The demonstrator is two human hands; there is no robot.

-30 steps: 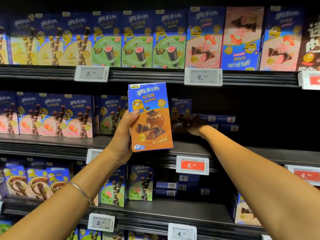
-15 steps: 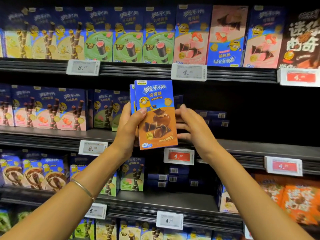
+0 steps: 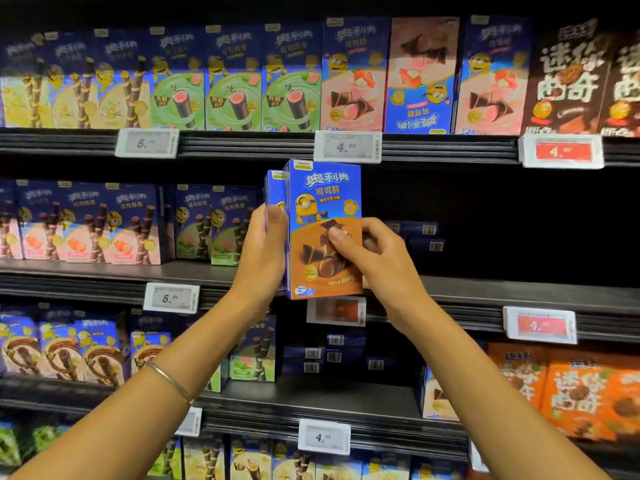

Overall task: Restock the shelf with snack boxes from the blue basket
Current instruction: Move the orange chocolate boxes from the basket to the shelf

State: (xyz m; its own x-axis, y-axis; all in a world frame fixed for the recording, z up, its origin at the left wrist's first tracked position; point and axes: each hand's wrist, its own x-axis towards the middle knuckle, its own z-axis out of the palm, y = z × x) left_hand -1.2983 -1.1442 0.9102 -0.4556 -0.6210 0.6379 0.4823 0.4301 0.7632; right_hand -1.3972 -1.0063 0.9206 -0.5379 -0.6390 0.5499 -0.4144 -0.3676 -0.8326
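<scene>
While your left hand (image 3: 265, 251) grips the rear box (image 3: 275, 188), fingers curled round its edge, your right hand (image 3: 377, 258) pinches the front box (image 3: 323, 202) held before the middle shelf (image 3: 502, 289); peel it away squarely, then stand it upright in the dark gap beyond.

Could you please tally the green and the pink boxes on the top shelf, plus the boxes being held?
green boxes, top shelf: 3
pink boxes, top shelf: 3, one upside down
held boxes: 2
Total: 8
</scene>
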